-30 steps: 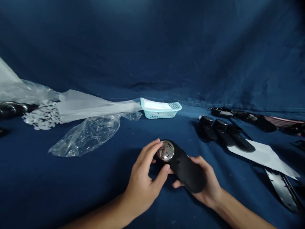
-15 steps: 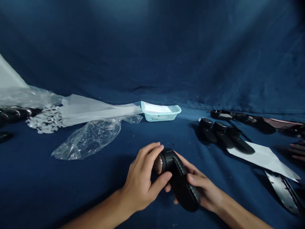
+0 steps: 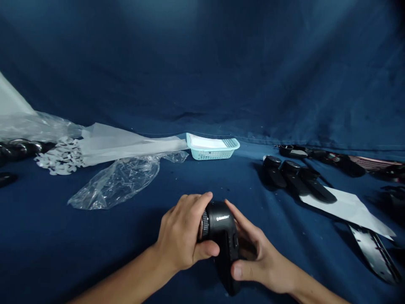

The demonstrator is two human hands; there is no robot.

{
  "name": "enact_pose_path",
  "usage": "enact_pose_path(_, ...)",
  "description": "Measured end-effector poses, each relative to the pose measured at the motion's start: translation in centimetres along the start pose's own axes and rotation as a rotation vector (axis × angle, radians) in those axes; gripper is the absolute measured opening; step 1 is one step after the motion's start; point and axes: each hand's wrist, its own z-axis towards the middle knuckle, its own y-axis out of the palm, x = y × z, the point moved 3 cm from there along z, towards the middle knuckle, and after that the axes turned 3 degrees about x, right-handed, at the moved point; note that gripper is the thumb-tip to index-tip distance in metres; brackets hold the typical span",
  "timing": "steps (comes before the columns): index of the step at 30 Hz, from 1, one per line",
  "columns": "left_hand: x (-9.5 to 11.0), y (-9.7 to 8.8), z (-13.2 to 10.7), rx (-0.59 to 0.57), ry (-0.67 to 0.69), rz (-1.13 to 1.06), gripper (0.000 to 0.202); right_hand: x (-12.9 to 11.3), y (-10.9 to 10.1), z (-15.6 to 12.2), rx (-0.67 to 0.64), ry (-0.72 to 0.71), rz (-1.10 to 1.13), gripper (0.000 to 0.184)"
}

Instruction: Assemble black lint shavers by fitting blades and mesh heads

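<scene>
A black fabric shaver (image 3: pixel 220 230) is held between both hands, low in the middle of the view. Its head points left, with a ridged ring and a partly covered metallic face, and white lettering shows on top. My left hand (image 3: pixel 182 234) is closed around the head's ring, the thumb below and the fingers over the front. My right hand (image 3: pixel 261 257) grips the handle from the right, thumb on its near side. The lower end of the handle tilts toward me. Some fingertips of both hands are hidden behind the shaver.
Several similar black shavers (image 3: pixel 292 175) lie at the right, one partly on a white sheet (image 3: pixel 344 202). A light-blue basket (image 3: pixel 211 154) holding white paper stands at the back. Leftward are a clear plastic bag (image 3: pixel 117 183), white sheets (image 3: pixel 120 145) and small white pieces (image 3: pixel 61 156).
The shaver has turned more upright, so the lettering on its top now faces me. My right hand's thumb has moved lower, and my left hand has shifted slightly left around the head.
</scene>
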Motion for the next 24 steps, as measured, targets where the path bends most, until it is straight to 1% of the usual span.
enact_pose_path(5, 0.3, -0.3, 0.0, 0.025, 0.035, 0.164, 0.068, -0.2, 0.3, -0.5, -0.001, -0.004, -0.013, 0.093)
enact_pose_path(8, 0.5, -0.4, 0.0, 0.029, 0.053, 0.193, 0.061, -0.1, 0.5, -0.6, -0.005, -0.005, 0.003, 0.093)
enact_pose_path(12, 0.8, -0.7, 0.3, 0.085, 0.082, 0.192, 0.057, 0.2, 0.7, -0.6, -0.017, -0.02, 0.038, 0.095)
enact_pose_path(15, 1.1, -1.0, 0.5, 0.129, 0.112, 0.154, 0.057, 0.5, 0.8, -0.8, -0.026, -0.02, 0.042, 0.098)
enact_pose_path(18, 1.2, -1.0, 0.4, 0.146, 0.128, 0.049, 0.057, 0.9, 0.9, -1.1, -0.017, -0.039, 0.038, 0.1)
enact_pose_path(24, 0.7, -0.6, -0.2, 0.156, 0.1, -0.139, 0.056, 1.5, 1.4, -1.5, -0.036, -0.072, 0.065, 0.102)
